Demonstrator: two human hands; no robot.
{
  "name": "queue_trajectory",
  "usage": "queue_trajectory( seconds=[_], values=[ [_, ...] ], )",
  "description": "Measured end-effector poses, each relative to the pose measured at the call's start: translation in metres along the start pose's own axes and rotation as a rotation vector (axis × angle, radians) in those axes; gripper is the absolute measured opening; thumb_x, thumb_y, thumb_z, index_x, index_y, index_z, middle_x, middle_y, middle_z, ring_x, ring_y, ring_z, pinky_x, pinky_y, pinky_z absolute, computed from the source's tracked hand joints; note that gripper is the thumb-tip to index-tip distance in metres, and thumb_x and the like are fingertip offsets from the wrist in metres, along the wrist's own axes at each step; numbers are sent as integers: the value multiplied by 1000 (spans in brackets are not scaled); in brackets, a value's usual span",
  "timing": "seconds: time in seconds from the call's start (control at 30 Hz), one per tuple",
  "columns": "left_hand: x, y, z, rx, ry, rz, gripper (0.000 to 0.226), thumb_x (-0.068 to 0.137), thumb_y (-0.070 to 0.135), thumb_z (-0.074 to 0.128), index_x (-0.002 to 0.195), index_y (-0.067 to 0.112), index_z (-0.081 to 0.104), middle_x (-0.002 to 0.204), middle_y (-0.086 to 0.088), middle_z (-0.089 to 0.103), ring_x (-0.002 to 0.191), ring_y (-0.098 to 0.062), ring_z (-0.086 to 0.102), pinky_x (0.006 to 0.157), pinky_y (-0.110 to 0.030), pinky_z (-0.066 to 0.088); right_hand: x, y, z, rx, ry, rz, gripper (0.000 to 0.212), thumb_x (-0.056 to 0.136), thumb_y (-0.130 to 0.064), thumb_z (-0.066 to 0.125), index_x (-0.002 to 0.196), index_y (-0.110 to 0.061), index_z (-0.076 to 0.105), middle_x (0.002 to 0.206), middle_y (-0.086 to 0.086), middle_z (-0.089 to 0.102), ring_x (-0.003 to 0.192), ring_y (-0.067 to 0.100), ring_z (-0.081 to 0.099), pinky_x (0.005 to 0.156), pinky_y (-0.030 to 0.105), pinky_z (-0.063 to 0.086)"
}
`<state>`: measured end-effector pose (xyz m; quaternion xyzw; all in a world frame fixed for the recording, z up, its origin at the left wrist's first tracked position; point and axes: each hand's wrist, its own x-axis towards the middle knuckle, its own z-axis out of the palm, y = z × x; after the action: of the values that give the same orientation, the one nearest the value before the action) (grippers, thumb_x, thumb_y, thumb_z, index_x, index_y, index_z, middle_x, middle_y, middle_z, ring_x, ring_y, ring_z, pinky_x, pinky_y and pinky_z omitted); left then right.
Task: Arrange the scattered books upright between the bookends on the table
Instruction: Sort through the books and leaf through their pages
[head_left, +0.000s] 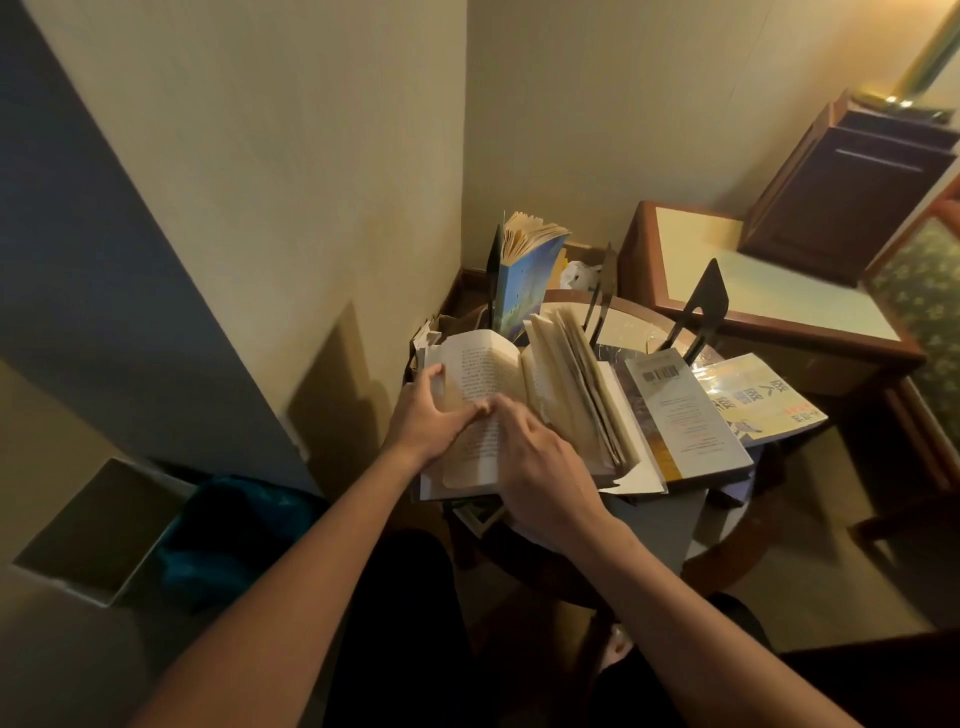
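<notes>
Cream paper takes up the near edge of the round table (629, 323), where an open book (485, 364) lies flat with both hands on its left page. The left hand (432, 411) is spread over the page, fingertips at its outer edge. The right hand (541, 463) lies beside it, fingers stretched out and pressing the paper, touching the left thumb. Neither hand pinches anything that I can see.

This looks like the step of closing the book so it can be stood up. Next, I'd judge, the covers want bringing together and the book gripped by its spine. Its right half is a thick fan of loose, ragged pages that could splay or slip.

Just right of it, two more books lie flat: a barcode book (681, 415), and under its far edge a yellow book (756, 397).

Farther back stand three black bookends: the left bookend (493, 254), the middle bookend (605, 283) and the right bookend (702, 306). One blue book (524, 283) is already upright against the left one, its pages fanning open at the top. The gap beside it is where the rest belong.
</notes>
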<state>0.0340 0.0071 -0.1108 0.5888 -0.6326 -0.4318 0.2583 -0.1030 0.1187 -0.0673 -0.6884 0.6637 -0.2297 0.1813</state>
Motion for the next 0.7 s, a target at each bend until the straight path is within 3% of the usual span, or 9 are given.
queue_trajectory(
  seconds=[0.1, 0.17, 0.23, 0.37, 0.5, 0.6, 0.7],
  values=[
    [3, -2, 7, 20, 18, -29, 100, 73, 66, 77, 153, 27, 30, 145, -5, 42, 126, -24, 46, 94, -39, 47, 6, 18, -4, -131, -49, 150, 72, 96, -19, 50, 159, -20, 14, 160, 9, 34, 135, 32, 49, 109, 49, 45],
    [2, -2, 10, 71, 39, -33, 101, 74, 68, 74, 154, 26, 29, 145, -8, 39, 131, -28, 43, 99, -43, 47, 10, 30, -9, -290, -68, 183, 66, 98, -27, 46, 157, -22, 17, 165, 12, 23, 147, 40, 30, 120, 54, 25],
    [2, -2, 12, 185, 59, -26, 101, 75, 74, 66, 155, 26, 26, 148, -10, 36, 135, -33, 36, 106, -50, 41, 16, 41, -13, -362, -66, 178, 58, 103, -37, 36, 158, -24, 21, 167, 12, 13, 153, 38, 11, 122, 49, -1],
    [-1, -2, 19, 358, -6, -37, 95, 85, 78, 44, 160, 29, 13, 165, -11, 13, 149, -41, 13, 117, -59, 18, 30, 66, -13, -519, -101, 168, 62, 103, -56, 20, 159, -32, 15, 168, 12, 10, 155, 33, -4, 118, 49, -19],
    [-5, -7, 25, 508, -27, 154, 79, 91, 65, 18, 161, 34, 1, 169, -1, -13, 155, -33, -9, 121, -59, 0, 37, 86, -9, -545, -152, 169, 64, 99, -67, 14, 157, -43, 0, 169, 7, -3, 154, 31, -12, 116, 56, -22],
    [-7, -1, 29, 643, -59, 409, 61, 102, 40, 19, 160, 27, 6, 169, 4, -2, 156, -20, -5, 124, -55, -4, 37, 97, -6, -508, -189, 196, 64, 98, -70, 10, 155, -48, -10, 168, 3, -12, 152, 28, -18, 118, 60, -18],
    [-6, 3, 31, 729, -83, 449, 59, 106, 26, 29, 161, 17, 7, 169, 0, 8, 156, -15, 4, 125, -51, -4, 35, 102, -3, -423, -204, 209, 63, 97, -72, 11, 153, -52, -12, 167, 0, -16, 152, 26, -20, 117, 61, -17]
  ],
)
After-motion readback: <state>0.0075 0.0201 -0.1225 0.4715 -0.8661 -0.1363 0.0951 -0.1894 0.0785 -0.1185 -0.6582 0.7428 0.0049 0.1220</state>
